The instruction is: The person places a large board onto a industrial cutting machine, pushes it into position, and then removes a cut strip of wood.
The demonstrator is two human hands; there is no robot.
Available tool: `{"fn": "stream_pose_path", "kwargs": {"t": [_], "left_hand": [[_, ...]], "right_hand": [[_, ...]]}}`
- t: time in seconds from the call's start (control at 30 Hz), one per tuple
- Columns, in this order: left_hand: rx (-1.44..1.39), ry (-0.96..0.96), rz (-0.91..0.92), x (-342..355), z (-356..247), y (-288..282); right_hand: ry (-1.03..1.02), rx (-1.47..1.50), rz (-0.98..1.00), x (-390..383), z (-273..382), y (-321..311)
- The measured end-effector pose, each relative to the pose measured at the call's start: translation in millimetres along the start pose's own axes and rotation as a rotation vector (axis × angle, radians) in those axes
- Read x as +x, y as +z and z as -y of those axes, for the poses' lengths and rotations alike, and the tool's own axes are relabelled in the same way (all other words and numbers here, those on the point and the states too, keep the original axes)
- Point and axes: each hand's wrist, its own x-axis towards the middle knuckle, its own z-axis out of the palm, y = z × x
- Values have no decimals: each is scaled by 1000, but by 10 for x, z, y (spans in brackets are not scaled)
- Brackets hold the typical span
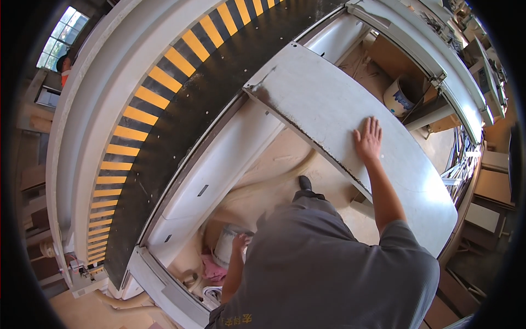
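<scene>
Both hands are in view and set well apart. Right hand [368, 140] lies flat and fully open, fingers spread, palm down on the grey panel [329, 98]; it grips nothing, only presses on the surface close to the panel's near edge. Left hand [240, 242] is down low by the person's left hip, touching the rim of a pale bucket [226, 245] on the floor; whether the fingers close on that rim cannot be told, as the hand is small and half covered by the grey shirt.

Panel position: it rests on the machine bed, ahead and to the right of the body. Its long axis runs from upper left to lower right, roughly parallel to the black and yellow striped guard [148, 115]. The right hand is on it, about midway along its length; the left hand is well away and lower.

Hidden or unclear: the panel's underside and its supports; the bucket's contents; a pink rag [211, 268] just beside the bucket is partly cut off by the arm. A second bucket [399, 97] sits beyond the panel, partly screened by the frame. Straight edges bow with the lens.
</scene>
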Motion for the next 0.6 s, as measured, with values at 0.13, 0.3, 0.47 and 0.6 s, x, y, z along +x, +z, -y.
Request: {"fn": "stream_pose_path", "kwargs": {"t": [0.13,0.3,0.47,0.6], "left_hand": [[27,71,2,-53,109,2],[75,168,-18,-118,347,-20],[485,222,-90,-378,183,98],[775,268,-101,277,1406,-15]], "right_hand": [[-223,45,78,60,884,-111],[-545,177,7,75,1946,12],[-904,213,234,-227,2660,285],[-1218,353,498,-367,3366,-381]]}}
